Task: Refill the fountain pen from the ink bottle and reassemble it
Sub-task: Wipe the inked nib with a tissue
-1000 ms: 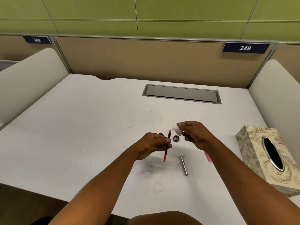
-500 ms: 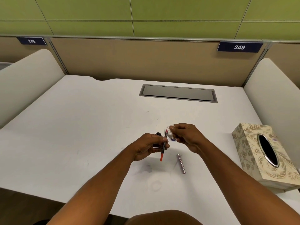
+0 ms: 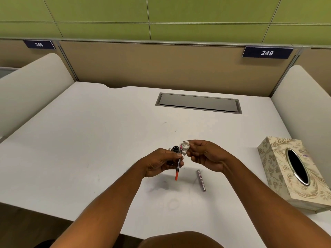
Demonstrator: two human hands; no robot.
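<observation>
My left hand (image 3: pixel 161 162) pinches the thin inner part of the fountain pen (image 3: pixel 177 167), nib end up and its red end pointing down toward me. My right hand (image 3: pixel 206 155) holds a small crumpled white tissue (image 3: pixel 185 147) against the nib end; the tissue shows a pink ink stain. The small dark ink bottle (image 3: pixel 175 149) stands on the white desk (image 3: pixel 89 140) just behind my left fingers, partly hidden by them. A metallic pen barrel (image 3: pixel 201 180) lies on the desk below my right hand.
A patterned tissue box (image 3: pixel 279 176) sits at the desk's right edge. A grey cable hatch (image 3: pixel 198 103) is set into the desk farther back. Cream dividers rise on both sides, and faint ink smudges (image 3: pixel 164 185) mark the desk near me.
My right hand brought the tissue leftward onto the nib end of the pen part. The bottle cap seen beside the pen a second ago is now hidden.
</observation>
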